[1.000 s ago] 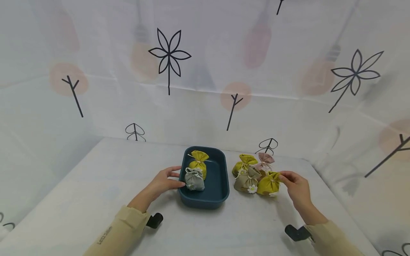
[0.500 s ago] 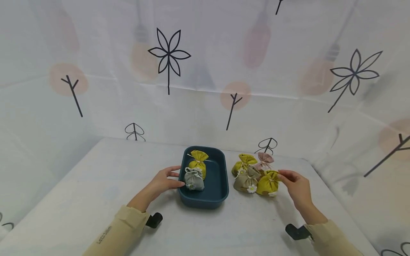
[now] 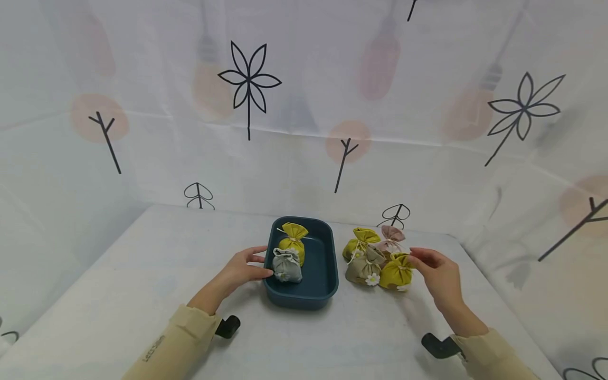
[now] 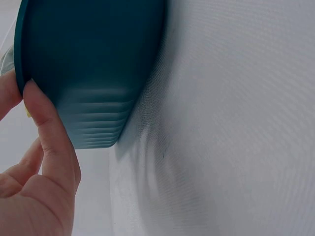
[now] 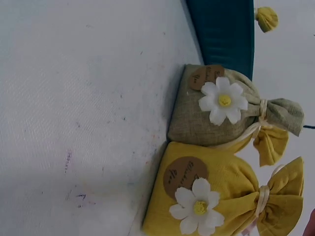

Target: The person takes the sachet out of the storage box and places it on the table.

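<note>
My left hand (image 3: 239,272) grips the left rim of a dark teal tub (image 3: 320,269), thumb and fingers on either side of the edge. In the left wrist view the thumb and fingertips (image 4: 37,96) meet at the rim. Inside the tub lie a yellow pouch (image 3: 293,245) and a grey pouch (image 3: 288,266). My right hand (image 3: 442,282) pinches the gathered top of another yellow pouch (image 3: 395,274), which stands on the table. In the right wrist view this yellow pouch (image 5: 216,167) shows a white flower and round tag; only a sliver of fingertip (image 5: 310,227) appears.
Right of the tub, a beige pouch (image 3: 363,269), a yellow pouch (image 3: 356,248) and a pink pouch (image 3: 391,236) stand crowded against the pinched one. A white cloth covers the table (image 3: 304,343). Behind rises a printed cloth backdrop (image 3: 285,169).
The right hand's fingers have shifted slightly left at the yellow pouch's top. The left hand, tub and other pouches stay as they were, apart from a slight shift of the view.
</note>
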`<action>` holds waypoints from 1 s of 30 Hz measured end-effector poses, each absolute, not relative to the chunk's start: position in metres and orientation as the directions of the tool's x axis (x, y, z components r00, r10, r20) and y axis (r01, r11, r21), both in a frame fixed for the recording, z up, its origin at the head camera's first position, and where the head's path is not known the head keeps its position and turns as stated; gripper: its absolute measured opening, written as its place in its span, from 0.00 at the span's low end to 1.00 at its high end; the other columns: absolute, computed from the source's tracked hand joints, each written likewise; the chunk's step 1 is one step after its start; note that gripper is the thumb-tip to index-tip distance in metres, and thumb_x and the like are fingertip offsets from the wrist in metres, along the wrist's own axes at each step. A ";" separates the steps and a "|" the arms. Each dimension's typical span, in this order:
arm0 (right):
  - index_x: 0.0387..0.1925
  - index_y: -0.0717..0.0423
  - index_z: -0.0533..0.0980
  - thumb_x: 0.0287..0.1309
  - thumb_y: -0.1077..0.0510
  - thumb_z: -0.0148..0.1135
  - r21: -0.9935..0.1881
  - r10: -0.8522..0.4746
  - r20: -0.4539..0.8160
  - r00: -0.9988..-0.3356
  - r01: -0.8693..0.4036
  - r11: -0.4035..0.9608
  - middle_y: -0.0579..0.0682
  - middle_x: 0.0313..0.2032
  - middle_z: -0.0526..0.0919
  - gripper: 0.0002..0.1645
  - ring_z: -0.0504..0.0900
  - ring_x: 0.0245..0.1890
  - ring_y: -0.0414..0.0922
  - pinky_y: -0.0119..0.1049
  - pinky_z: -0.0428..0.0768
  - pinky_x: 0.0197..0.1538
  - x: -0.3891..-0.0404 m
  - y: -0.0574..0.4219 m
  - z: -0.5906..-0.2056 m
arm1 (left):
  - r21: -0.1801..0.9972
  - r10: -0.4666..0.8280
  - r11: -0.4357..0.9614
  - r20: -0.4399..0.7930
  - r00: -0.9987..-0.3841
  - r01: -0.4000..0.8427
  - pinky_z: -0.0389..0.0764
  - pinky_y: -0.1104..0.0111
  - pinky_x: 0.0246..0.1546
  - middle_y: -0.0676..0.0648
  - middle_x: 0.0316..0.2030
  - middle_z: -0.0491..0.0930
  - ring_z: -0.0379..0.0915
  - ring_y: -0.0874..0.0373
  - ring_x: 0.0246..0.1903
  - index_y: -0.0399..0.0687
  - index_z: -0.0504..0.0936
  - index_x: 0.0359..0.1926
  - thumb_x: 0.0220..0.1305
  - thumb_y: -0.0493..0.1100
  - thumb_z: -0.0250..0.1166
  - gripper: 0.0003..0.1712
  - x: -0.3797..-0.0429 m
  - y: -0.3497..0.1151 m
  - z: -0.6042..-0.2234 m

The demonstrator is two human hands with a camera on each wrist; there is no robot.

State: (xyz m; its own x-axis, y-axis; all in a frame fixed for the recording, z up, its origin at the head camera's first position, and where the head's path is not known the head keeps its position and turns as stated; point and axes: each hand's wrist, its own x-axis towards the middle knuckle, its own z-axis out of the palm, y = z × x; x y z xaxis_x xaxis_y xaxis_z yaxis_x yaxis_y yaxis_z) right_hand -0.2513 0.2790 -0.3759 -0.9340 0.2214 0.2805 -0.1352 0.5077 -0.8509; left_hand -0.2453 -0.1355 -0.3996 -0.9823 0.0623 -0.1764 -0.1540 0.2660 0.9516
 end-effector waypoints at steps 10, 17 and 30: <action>0.47 0.58 0.78 0.53 0.44 0.65 -0.841 0.177 0.342 -0.923 -0.217 0.495 0.52 0.43 0.80 0.26 0.77 0.40 0.44 0.22 0.76 0.38 -0.288 0.298 -0.426 | 0.950 0.066 0.271 -0.181 -0.981 -0.157 0.79 0.61 0.41 0.40 0.53 0.71 0.76 0.55 0.38 0.48 0.66 0.65 0.48 0.40 0.74 0.42 -0.244 -0.133 -0.399; 0.45 0.54 0.80 0.51 0.46 0.67 -0.849 0.135 0.410 -0.902 -0.323 0.419 0.48 0.41 0.82 0.22 0.78 0.38 0.41 0.23 0.77 0.35 -0.311 0.299 -0.454 | 0.946 0.061 0.282 -0.185 -0.981 -0.161 0.79 0.61 0.42 0.40 0.53 0.71 0.76 0.55 0.39 0.49 0.66 0.65 0.49 0.40 0.74 0.42 -0.244 -0.132 -0.399; 0.45 0.68 0.77 0.53 0.58 0.67 -0.920 0.075 0.248 -0.966 -0.211 0.331 0.54 0.41 0.81 0.21 0.77 0.36 0.36 0.25 0.77 0.38 -0.243 0.204 -0.356 | 0.941 0.048 0.295 -0.188 -0.981 -0.166 0.78 0.60 0.44 0.40 0.54 0.71 0.76 0.54 0.40 0.51 0.66 0.65 0.49 0.42 0.74 0.42 -0.245 -0.135 -0.400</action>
